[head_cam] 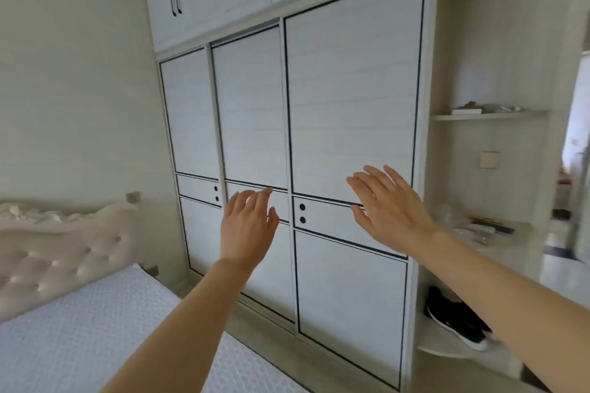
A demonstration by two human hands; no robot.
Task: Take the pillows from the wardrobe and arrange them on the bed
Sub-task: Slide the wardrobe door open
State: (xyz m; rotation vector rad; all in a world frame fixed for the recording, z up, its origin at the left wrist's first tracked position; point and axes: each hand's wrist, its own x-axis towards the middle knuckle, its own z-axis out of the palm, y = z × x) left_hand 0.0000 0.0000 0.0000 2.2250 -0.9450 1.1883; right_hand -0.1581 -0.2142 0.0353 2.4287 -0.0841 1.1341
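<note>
The task looks to be at its very start. The wardrobe point(319, 137) fills the centre of the frame with all three sliding doors closed, so the pillows cannot be seen anywhere; if they are inside, they are hidden behind the panels. The bed point(79, 335) lies in the lower left of the frame, its mattress bare of pillows, with the tufted headboard point(64, 252) at the left edge. Both arms reach up from the bottom of the frame toward the doors. The left hand point(247, 226) is raised in front of the middle door, its grip apart with fingers loosely extended, holding nothing. The right hand point(389, 217) hovers in front of the right door, just right of two dark round marks point(302, 213), fingers spread and empty; whether either hand touches the panel cannot be told. Everything is left to do: slide a door open, take the pillows out, carry them over and set them by the headboard.
</note>
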